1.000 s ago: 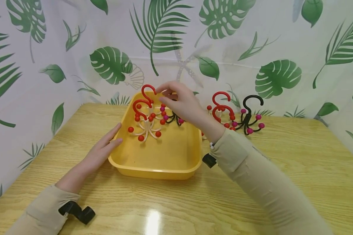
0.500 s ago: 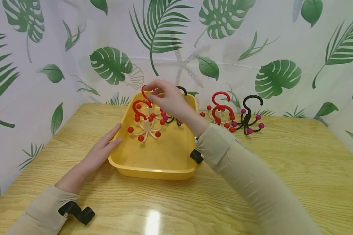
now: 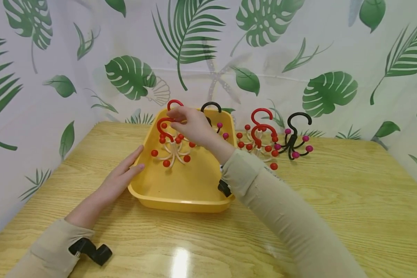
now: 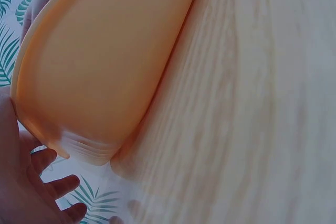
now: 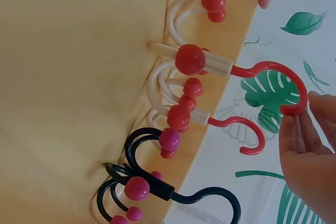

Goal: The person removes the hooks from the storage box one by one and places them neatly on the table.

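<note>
My right hand (image 3: pixel 194 125) reaches over the yellow tray, thumb and fingers apart around the hook end of the front red-hooked hanger (image 3: pixel 173 148). In the right wrist view, fingertips (image 5: pixel 288 129) lie close beside the red hook (image 5: pixel 273 65); firm contact cannot be told. This hanger has curved cream arms tipped with red balls and stands upright in the tray. Behind it is a second red-hooked hanger (image 5: pixel 199 116), and near that a black hanger (image 5: pixel 157 187) with magenta balls. My left hand (image 3: pixel 119 173) rests with extended fingers against the left side of the tray (image 3: pixel 185 204).
Right of the tray, two more red-hooked hangers (image 3: pixel 258 146) and a black hanger (image 3: pixel 292 143) stand on the wooden table (image 3: pixel 333 200). A leaf-printed white sheet (image 3: pixel 274 65) hangs behind.
My right hand has moved left and slightly down, from beside the rear red hook to the front one, uncovering the black hook in the tray. My left hand and the tray stay put.
</note>
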### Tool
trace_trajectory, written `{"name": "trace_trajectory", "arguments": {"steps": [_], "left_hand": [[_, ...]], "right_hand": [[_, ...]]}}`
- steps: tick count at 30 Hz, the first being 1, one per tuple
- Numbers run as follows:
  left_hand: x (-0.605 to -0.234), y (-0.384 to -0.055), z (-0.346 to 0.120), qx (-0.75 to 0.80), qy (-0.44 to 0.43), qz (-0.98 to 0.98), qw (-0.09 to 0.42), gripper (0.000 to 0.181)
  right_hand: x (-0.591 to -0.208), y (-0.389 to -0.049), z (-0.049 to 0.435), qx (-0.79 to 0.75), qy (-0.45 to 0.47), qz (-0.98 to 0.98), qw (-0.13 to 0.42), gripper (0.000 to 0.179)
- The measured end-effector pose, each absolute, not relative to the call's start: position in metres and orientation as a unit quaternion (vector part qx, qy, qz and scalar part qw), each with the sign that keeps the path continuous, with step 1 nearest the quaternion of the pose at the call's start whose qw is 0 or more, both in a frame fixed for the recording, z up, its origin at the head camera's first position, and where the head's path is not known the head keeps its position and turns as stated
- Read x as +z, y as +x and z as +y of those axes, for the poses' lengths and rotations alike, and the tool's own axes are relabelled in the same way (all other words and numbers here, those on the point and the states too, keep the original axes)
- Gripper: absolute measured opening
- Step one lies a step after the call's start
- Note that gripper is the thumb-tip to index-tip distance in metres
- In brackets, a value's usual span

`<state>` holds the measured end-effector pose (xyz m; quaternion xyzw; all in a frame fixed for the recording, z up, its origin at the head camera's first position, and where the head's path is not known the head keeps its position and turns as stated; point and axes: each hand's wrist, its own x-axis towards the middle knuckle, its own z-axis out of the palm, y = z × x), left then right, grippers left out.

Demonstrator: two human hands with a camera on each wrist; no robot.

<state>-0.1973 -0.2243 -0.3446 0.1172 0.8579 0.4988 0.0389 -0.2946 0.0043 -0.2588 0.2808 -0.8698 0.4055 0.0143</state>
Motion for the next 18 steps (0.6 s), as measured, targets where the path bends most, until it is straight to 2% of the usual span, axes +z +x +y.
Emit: {"name": "trace_trajectory", "arguments": {"steps": [18], "left_hand": [[-0.3435,-0.1955,-0.2226,0.5,0.115,0.857,0.04,0.062]], "right_hand": [[-0.2577,-0.2897,0.005,0.367,0.288,-0.885,0.013,0.022]]}}
